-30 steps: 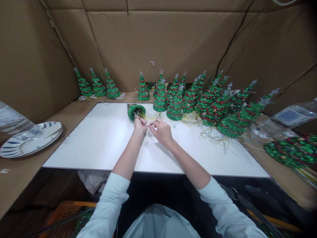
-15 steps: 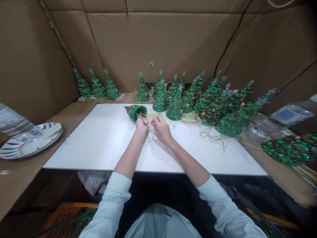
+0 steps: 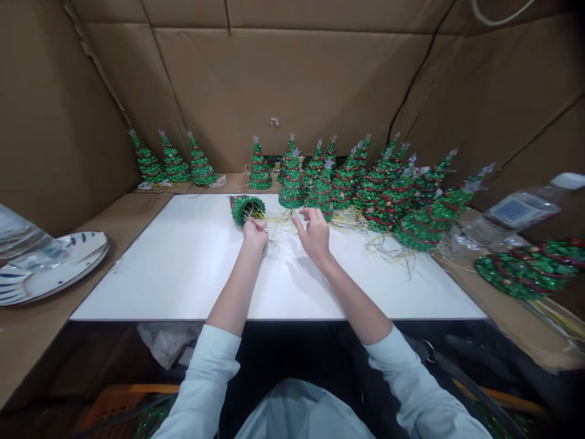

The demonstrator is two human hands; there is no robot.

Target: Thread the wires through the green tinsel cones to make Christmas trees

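A green tinsel cone tree (image 3: pixel 245 209) lies on its side on the white board (image 3: pixel 159 274), its hollow base facing me and pale strands coming out of it. My left hand (image 3: pixel 255 235) is just below that base, fingers pinched on the strands. My right hand (image 3: pixel 315 235) hovers to the right with fingers spread, holding nothing, close to a loose tangle of yellow strands (image 3: pixel 283 222). Several finished-looking green trees with red garland (image 3: pixel 291 183) stand just beyond the board.
More green trees stand along the cardboard-lined back and right. A flat green tree piece (image 3: pixel 525 274) lies at the right, by a clear plastic bag (image 3: pixel 516 213). A blue-patterned white plate (image 3: pixel 59 268) sits on the left shelf. An orange crate (image 3: pixel 123 408) sits below the board.
My right hand has let go of the strands and moved right and away from my left hand, its fingers now spread. My left hand stays at the tree's base.
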